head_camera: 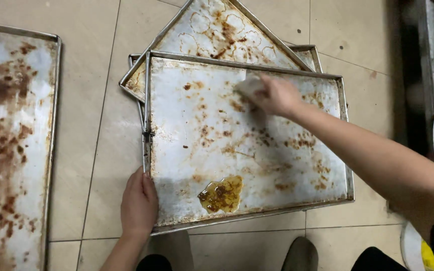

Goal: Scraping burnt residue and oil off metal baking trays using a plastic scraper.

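I've got my left hand [139, 206] clamped on the near-left corner of the top tray [177, 145], thumb over the rim, holding it steady on the stack. My right hand [277, 95] is closed around a pale pad [249, 85] — blurred, so I can't tell what kind — pressed flat on the tray's far side. By my reckoning the scrubbing is barely begun: brown spots dot the metal all round the pad, and an amber puddle [222, 193] sits near the front rim, right of my left hand. Under this tray, more trays [212, 30] poke out beyond the pad, just as stained. Another tray [11, 140] lies on the floor well left of my left hand — crusted too. Raised rims box the pad in; bare tiles [96, 100] left of the grip give room.
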